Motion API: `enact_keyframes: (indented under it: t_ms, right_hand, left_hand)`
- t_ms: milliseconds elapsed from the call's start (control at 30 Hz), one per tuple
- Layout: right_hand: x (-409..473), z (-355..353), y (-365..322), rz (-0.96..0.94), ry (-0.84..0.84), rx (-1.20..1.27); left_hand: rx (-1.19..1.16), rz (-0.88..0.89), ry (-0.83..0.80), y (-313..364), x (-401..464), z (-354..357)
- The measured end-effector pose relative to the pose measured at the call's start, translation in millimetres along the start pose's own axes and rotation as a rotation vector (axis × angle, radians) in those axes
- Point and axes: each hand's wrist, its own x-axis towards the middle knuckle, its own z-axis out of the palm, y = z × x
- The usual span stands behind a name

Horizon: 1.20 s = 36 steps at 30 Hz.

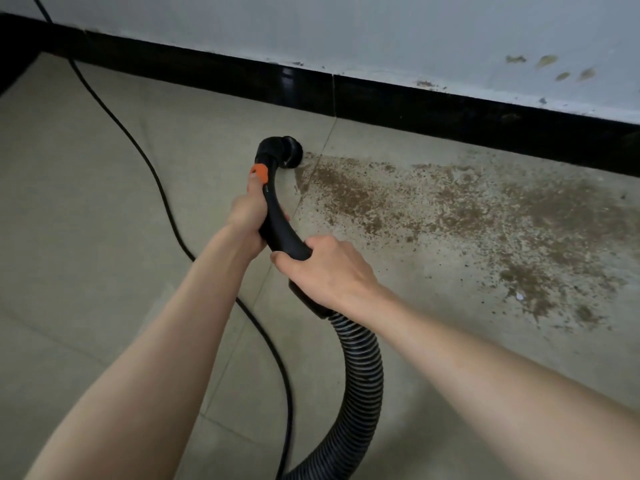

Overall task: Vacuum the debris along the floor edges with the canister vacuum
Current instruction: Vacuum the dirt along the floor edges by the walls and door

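Along the black skirting, nozzle at the debris's nine-o'clock edge

Left to right: a thin black power cord [152, 174] trails at nine o'clock; the left hand [247, 216] grasps the curved black plastic vacuum handle [277, 216] below its orange slider [259, 172]; the right hand [329, 271] clasps the cuff above the ribbed black hose [360, 372]. Brown granular debris [450, 206] spreads toward three o'clock. Best sweep the round black nozzle [290, 152] slowly rightward, flush to the glossy black skirting board [415, 105]. No readable writing.

head view | looks forward-down | near hands | faces floor [104, 202], wall base
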Motion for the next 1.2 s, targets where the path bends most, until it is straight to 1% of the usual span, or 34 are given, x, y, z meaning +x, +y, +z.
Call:
enact_keyframes:
  t_ms: [233,400,567,700,867,1067,1200]
  right_hand:
    - [2,0,5,0.0,0.011,0.006]
    - [20,2,11,-0.022,0.022,0.029]
    - [52,-24,15,-0.035,0.072,-0.017]
    - [61,-43,26,-0.044,0.064,0.055]
    - [40,-37,48,-0.007,0.114,0.141]
    - [5,-49,78,0.058,0.199,0.109]
    - [-16,-65,97,0.103,0.231,0.08]
  left_hand:
    - [0.043,0.016,0.029,-3,8,6]
    - [0.054,0.043,0.037,2,23,13]
    - [0.088,0.067,0.007,19,45,47]
    - [0.121,0.086,0.017,27,52,72]
    - [0.232,0.117,-0.011,9,40,89]
    - [0.282,0.152,-0.088,-19,13,121]
    - [0.284,0.11,-0.182,-31,-9,146]
